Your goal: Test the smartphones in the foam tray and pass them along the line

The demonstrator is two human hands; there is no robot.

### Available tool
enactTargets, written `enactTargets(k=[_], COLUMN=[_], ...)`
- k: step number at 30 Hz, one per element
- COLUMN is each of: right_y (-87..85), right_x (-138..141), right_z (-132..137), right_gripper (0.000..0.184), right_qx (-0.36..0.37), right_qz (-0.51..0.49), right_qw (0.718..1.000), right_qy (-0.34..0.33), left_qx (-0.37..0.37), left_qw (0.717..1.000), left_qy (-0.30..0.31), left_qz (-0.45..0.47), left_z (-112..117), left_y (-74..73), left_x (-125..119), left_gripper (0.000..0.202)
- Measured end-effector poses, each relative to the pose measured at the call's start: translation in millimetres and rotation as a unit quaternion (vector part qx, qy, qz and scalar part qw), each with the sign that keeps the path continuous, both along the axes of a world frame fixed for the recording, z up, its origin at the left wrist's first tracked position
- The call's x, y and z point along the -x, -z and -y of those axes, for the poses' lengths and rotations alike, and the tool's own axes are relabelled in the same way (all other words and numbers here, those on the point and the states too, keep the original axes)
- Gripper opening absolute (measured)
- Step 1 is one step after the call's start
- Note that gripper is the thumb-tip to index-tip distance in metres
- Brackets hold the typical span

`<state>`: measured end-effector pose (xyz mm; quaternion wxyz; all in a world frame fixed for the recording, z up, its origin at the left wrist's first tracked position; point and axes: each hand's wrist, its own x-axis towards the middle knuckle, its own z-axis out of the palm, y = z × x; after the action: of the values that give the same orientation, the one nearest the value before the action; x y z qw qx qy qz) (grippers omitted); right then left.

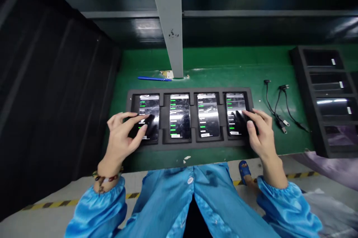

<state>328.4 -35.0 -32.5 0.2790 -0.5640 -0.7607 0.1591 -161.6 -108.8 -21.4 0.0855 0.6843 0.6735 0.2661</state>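
Note:
Several smartphones lie face up in a row, each in its own compartment of a dark foam tray (145,144). Their screens are lit with green and white lines of text. My left hand (123,133) is over the leftmost phone (152,128), fingers apart, fingertips at its screen. At the other end, my right hand (260,130) has a fingertip at the right edge of the rightmost phone (235,113), its fingers also apart. Between the hands lie a second phone (179,117) and a third phone (208,115), with neither hand on them.
A blue pen (154,78) lies behind the tray beside a grey post (170,25). Short black cables (276,107) rest to the right. Farther right stands another dark tray (321,119) with phones. Stacked black trays (56,81) rise at left.

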Motion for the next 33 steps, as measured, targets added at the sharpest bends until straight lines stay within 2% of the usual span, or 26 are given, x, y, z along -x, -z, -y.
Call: enactTargets(k=[4,8,11,13,15,17,19,21,22,24,27,29,33], right_y=[-6.4,-15.5,-16.3,-13.5,-9.6,-5.9,-3.2,-1.7,-1.3,-0.9,0.1,1.8,7.1], right_x=[29,65,64,48,27,9,-5,-14,-17,-19,-15,-9,0], right_z=[-10,-18,-16,-13,-11,-9,-4,3,7,11,4,-6,-23], right_gripper=[0.051,0.053,0.038,0.036,0.042,0.046,0.046,0.044,0.045,0.050,0.052,0.049,0.044], right_qx=[0.019,0.065,0.093,0.087,0.063,0.047,0.049,0.049,0.044,0.033,0.010,-0.004,-0.024], right_qz=[0.038,0.042,-0.016,-0.074,-0.082,-0.039,-0.025,-0.085,-0.124,-0.171,-0.159,-0.147,-0.122], right_qw=[0.993,0.974,0.959,0.966,0.988,0.998,0.998,0.995,0.991,0.985,0.986,0.989,0.992], right_qy=[-0.109,-0.214,-0.268,-0.231,-0.112,-0.012,-0.007,-0.036,-0.034,0.002,0.047,0.027,-0.004], left_qx=[0.001,0.000,0.014,0.008,0.011,0.049,0.092,0.119,0.119,0.079,-0.010,-0.045,-0.080], left_qw=[0.998,0.999,0.999,0.998,0.996,0.991,0.980,0.964,0.959,0.968,0.992,0.995,0.993], left_qy=[0.059,0.007,0.024,0.056,0.083,0.121,0.173,0.225,0.235,0.200,0.052,-0.014,-0.063], left_qz=[-0.027,-0.047,-0.015,0.015,0.025,0.021,0.037,0.080,0.103,0.131,0.111,0.085,0.067], left_z=[-14,-12,0,3,-3,-14,-24,-27,-25,-19,-10,-7,-4], left_y=[2.1,1.8,-2.4,-6.0,-9.5,-13.2,-17.5,-21.8,-23.1,-22.9,-13.9,-3.8,14.8], left_x=[-14,-11,-4,-9,-23,-42,-54,-54,-49,-33,-6,5,11], left_gripper=[0.041,0.041,0.026,0.025,0.026,0.041,0.035,0.025,0.027,0.034,0.033,0.031,0.033])
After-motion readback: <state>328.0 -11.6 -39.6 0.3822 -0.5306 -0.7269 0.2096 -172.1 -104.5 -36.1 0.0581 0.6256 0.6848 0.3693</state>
